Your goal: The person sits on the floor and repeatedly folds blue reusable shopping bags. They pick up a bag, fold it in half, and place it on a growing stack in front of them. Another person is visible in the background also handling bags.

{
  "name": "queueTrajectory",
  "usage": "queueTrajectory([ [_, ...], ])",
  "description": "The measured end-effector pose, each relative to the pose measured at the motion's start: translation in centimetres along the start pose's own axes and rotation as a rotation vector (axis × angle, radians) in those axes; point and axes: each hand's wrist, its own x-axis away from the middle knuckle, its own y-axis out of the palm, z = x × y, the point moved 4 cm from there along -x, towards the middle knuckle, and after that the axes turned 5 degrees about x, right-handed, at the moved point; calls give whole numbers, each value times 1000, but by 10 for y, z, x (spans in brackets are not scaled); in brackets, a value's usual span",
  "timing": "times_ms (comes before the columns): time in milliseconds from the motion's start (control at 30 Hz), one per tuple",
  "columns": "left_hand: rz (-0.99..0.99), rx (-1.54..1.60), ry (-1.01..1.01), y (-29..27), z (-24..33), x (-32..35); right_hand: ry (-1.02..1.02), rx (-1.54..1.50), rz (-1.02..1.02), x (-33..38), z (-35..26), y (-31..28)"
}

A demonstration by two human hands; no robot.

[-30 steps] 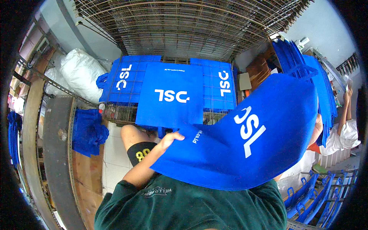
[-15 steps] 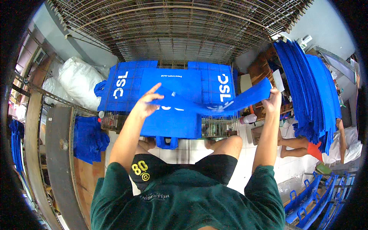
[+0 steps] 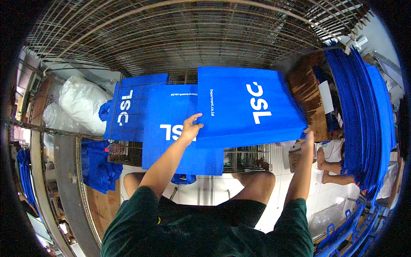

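A blue fabric bag (image 3: 233, 100) with white print is spread over the right part of the wire rack in front of me. Its near right corner is pinched in my right hand (image 3: 307, 138), where the edge lifts slightly. My left hand (image 3: 190, 129) rests at the bag's left edge with its fingers apart, the fingertips lying on the fabric. Beneath that edge lies another blue printed bag (image 3: 184, 158), partly covered by my left forearm and the upper bag. Farther left on the rack is a third blue bag (image 3: 137, 96), also printed in white.
A tall wire rack (image 3: 192, 43) rises beyond the work surface. White plastic sacks (image 3: 83, 100) stand at the left, above a pile of blue fabric (image 3: 100, 167). A thick stack of blue pieces (image 3: 359, 115) hangs at the right, near another person's legs (image 3: 336, 171).
The blue piece that was raised and bent between my hands now lies spread on the right side. My left hand moved right; my right hand came down. The view shifted.
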Motion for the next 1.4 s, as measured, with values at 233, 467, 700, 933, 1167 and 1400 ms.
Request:
queueTrajectory([
  [233,72,-647,118,46,-83,-68,-185,759,502,-74,141,-21],
  [467,123,-651,110,35,-87,-64,-357,703,499,-80,156,-5],
  [700,-25,-618,-3,48,-94,-95,-429,652,556,-114,167,-52],
  [933,6,-719,14,34,-94,-90,-214,533,472,-93,145,-6],
  [1167,39,-738,-2,27,-92,-88,-199,332,438,-76,156,8],
  [1400,63,-719,10,29,-90,-86,-142,439,494,-68,155,5],
])
